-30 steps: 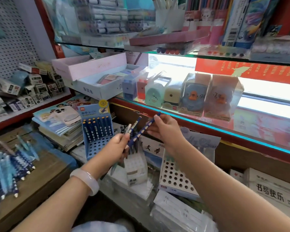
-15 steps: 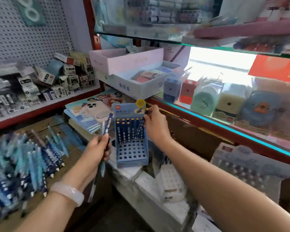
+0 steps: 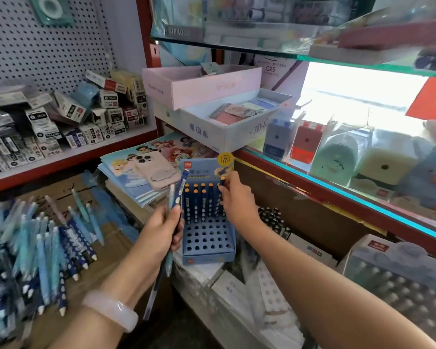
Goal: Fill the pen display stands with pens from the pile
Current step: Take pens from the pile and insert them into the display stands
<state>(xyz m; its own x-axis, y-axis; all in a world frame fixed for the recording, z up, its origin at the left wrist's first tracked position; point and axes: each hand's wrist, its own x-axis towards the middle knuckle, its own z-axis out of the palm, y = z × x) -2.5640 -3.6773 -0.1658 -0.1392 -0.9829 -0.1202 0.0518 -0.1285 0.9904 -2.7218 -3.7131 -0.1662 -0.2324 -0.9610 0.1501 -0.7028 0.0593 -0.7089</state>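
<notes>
A person's left hand (image 3: 161, 235) grips a small bundle of pens (image 3: 173, 217), fingers curled round the barrels, which stand upright with their tips hanging below the fist; a pale bangle (image 3: 111, 311) circles that wrist. The right hand (image 3: 233, 197), just to the right of the left, pinches the top of a dark blue pen (image 3: 222, 195) standing in the back right corner of a blue display stand (image 3: 207, 238); the stand sits between the two hands, its rear rows filled with orange-capped pens, its front holes bare. Well to the left of the left hand, the pile of blue pens (image 3: 35, 253) lies spread on a brown cardboard surface (image 3: 106, 243). Just beyond the left hand a pink-cased phone (image 3: 154, 170) rests on a stack of cartoon notebooks (image 3: 134, 177); below and right of the right forearm sits a white perforated stand (image 3: 269, 293); beyond the right hand, boxed sharpeners (image 3: 337, 157) line a glass shelf (image 3: 363, 200).
</notes>
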